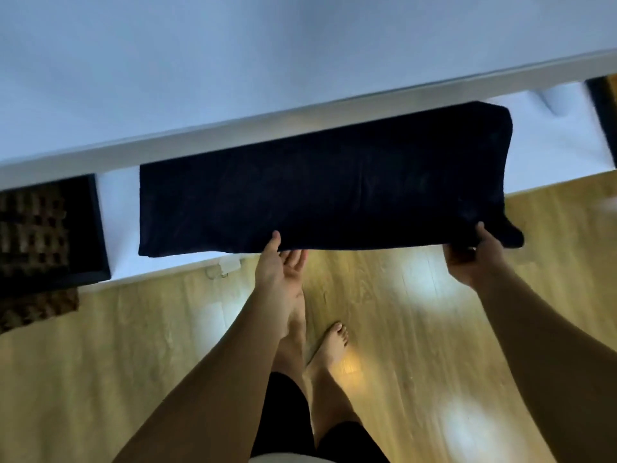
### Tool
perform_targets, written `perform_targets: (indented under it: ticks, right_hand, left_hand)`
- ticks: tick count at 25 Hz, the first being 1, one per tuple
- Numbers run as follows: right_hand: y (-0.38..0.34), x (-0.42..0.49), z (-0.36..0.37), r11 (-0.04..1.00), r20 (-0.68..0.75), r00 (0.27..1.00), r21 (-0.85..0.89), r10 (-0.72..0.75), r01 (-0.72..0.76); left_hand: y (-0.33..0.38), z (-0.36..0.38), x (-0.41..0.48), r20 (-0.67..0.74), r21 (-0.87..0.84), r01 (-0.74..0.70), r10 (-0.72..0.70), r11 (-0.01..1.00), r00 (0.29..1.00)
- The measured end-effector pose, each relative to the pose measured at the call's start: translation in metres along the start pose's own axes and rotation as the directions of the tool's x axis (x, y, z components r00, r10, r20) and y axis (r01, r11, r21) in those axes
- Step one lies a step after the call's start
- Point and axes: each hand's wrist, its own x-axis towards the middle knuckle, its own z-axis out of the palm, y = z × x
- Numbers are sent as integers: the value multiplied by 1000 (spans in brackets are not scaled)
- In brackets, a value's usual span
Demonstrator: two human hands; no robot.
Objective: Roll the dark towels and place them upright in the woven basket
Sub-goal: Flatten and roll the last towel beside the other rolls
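A dark towel [320, 185], folded into a long strip, lies flat on a white surface [120, 208] and overhangs its near edge. My right hand [472, 259] grips the towel's near right corner, with the thumb on top and the fingers under it. Palm up, my left hand [282, 265] touches the near edge at mid-length, the thumb against the cloth and the fingers relaxed below it. At the far left stands the woven basket [33, 228], dark brown with a dark rim; what is inside it cannot be made out.
The white surface runs diagonally from lower left to upper right, with a white wall [267, 55] behind it. A dark frame [604, 108] stands at the right end. Below is a wooden floor [417, 329] with my bare feet [329, 342] on it.
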Motion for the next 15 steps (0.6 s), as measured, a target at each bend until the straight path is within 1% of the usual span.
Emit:
perform_targets:
  ticks: [2,3,6,8,10,12,15]
  right_hand:
    - [-5,-7,-10,999,51,998,-3,-48,48]
    - [-4,-10,-15,998,53,996,-11,-67,68]
    - [-1,-22,-26,998,-41,997,-16,-66,65]
    - [-2,-31,-31,997,-107,991,11,-77,78]
    - [-3,-36,-32,995,-147,985,37,-87,94]
    - [-10,-43,-36,995,-140,985,13,-100,102]
    - [-24,-48,-59,992,-123,984,1,-128,129]
  left_hand:
    - [22,-8,-5,-27,-24,-83,82,996,996]
    - [37,-14,-6,-43,-37,-122,120,992,992]
    - [87,-31,-5,-86,-74,-210,204,975,975]
    - [114,-42,-2,-104,-40,-224,219,974,970]
    - [131,-54,3,-130,40,-261,264,965,956]
    - [139,-62,-1,-138,90,-326,336,941,932]
    - [137,-84,-19,-177,76,-406,413,911,893]
